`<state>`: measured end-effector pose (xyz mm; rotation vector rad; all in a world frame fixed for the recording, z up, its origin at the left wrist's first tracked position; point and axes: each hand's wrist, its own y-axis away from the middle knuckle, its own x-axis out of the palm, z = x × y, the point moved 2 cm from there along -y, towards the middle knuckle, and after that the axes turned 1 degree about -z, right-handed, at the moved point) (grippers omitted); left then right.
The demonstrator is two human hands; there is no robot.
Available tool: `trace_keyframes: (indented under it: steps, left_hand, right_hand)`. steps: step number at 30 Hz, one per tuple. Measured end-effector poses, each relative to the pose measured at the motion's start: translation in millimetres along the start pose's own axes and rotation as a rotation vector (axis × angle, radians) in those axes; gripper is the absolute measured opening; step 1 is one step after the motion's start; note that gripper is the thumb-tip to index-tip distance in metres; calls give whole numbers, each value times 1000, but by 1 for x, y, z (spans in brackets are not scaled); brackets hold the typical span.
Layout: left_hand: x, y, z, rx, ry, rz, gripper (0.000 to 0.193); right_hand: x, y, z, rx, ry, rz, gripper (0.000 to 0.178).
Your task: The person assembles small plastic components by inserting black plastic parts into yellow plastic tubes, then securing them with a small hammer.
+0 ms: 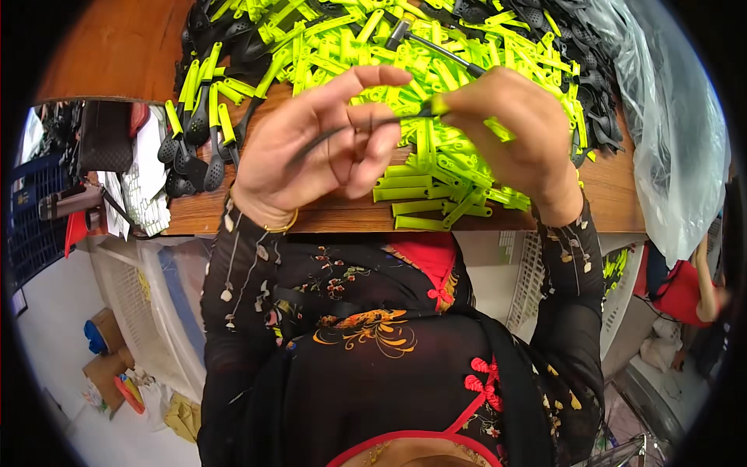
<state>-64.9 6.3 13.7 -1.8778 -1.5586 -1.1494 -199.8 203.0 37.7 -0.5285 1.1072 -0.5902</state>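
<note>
My left hand (311, 140) is palm up, its fingers apart and loosely bent. A thin, dark kitchen utensil (334, 134), seen edge-on and blurred, crosses in front of its palm and fingers. The far end of the utensil meets the fingertips of my right hand (510, 117), which are pinched together with a bit of lime green showing. A hammer (436, 53) with a black grip rests over the pile of lime-green handles (342, 50). Its grip end runs behind my right hand, and I cannot tell whether that hand touches it.
Black utensils with lime handles (198, 128) lie at the left of the wooden table (117, 62). More black utensil heads (599, 109) are heaped at the right, beside a clear plastic bag (661, 117). White baskets (140, 311) stand below the table edge. Another person's arm (704, 280) shows far right.
</note>
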Motion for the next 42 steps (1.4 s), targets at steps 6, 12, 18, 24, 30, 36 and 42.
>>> trace_keyframes:
  steps: [6,12,18,24,30,36,42]
  left_hand:
    - [7,-16,30,522,-252,-159,44]
    - [15,-24,17,642,-572,-463,29]
    - [-10,-50,-7,707,-398,-467,25]
    - [-52,-35,-38,762,-150,-522,22]
    - [-59,-56,-36,758,29,-409,24]
    - [-63,-78,-58,773,57,-341,21]
    - [-99,-101,-44,637,86,-354,33]
  right_hand:
    - [21,7,-6,649,-716,-107,13]
    - [29,-18,-8,576,-667,-18,15]
    - [26,-36,-21,342,-264,129,44]
    - [22,38,34,-300,-4,732,60]
    - [34,52,-18,-334,434,853,69]
    - [33,52,-30,-282,221,722,61]
    - [-4,-7,-38,-311,198,660,58]
